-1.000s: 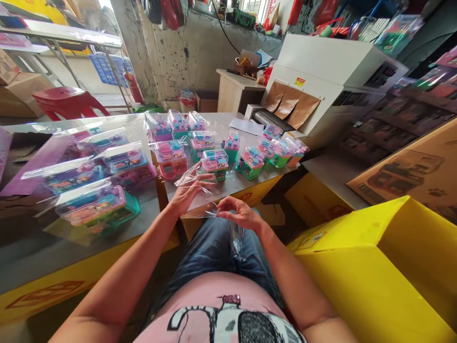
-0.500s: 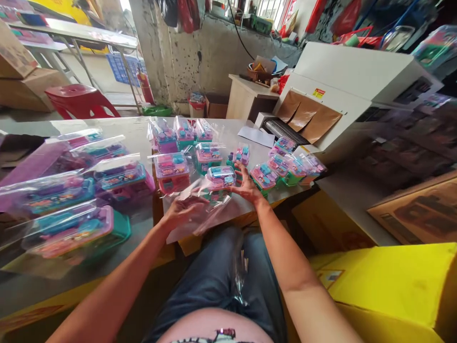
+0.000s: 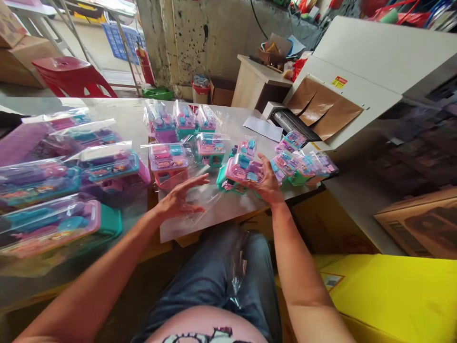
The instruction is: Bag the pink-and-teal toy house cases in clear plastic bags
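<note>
Fingers [image 3: 197, 182] of left hand [image 3: 176, 202] are lying splayed wide on clear bag [image 3: 214, 209] | right hand [image 3: 270, 186] is clasping toy case [image 3: 243, 170], its palm side hiding | boxed sets [image 3: 53, 224] at 9 o'clock are blurring | table [image 3: 121, 110] is standing crowded, white machine [image 3: 357, 52] sitting at 2 o'clock

Pink-lidded teal toy case [image 3: 243, 172], tilted, just beside a seemingly flat clear bag [image 3: 214, 212].
</note>
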The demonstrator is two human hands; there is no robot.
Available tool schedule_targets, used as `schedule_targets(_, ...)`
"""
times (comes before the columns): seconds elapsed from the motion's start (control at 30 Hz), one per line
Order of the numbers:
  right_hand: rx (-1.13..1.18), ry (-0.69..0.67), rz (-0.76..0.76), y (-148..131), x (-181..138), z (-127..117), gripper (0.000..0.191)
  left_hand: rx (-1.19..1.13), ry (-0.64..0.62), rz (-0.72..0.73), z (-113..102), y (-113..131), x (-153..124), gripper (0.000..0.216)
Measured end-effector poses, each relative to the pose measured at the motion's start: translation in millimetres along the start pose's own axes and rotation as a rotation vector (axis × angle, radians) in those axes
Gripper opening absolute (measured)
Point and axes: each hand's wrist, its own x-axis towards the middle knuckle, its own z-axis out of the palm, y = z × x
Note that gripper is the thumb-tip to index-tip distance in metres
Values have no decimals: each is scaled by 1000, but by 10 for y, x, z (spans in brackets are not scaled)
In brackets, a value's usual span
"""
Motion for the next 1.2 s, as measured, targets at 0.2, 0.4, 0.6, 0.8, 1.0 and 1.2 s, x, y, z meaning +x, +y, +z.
schedule_targets(0.2,87,49,3,-96,-51,5,107,99,-159,104,-6,85,53,95)
schedule_targets(0.4,127,-96,86,-21,-144,269,112,66,-58,100,93,28,-20,88)
schedule_targets(0.6,11,-311,69,23,-182,308,102,-424,97,-191,231,11,-172,55)
schedule_targets(0.8,-44,-394,62,17,-149,295,92,-951,260,-502,351,105,-252,41)
schedule_targets(1.0,-180,-395,27,-108,-205,255,90,-1276,245,-464,417,43,-216,33)
schedule_targets(1.2,-331,-326,-213,-371,-185,301,60,-1255,138,-431,423,28,-216,32)
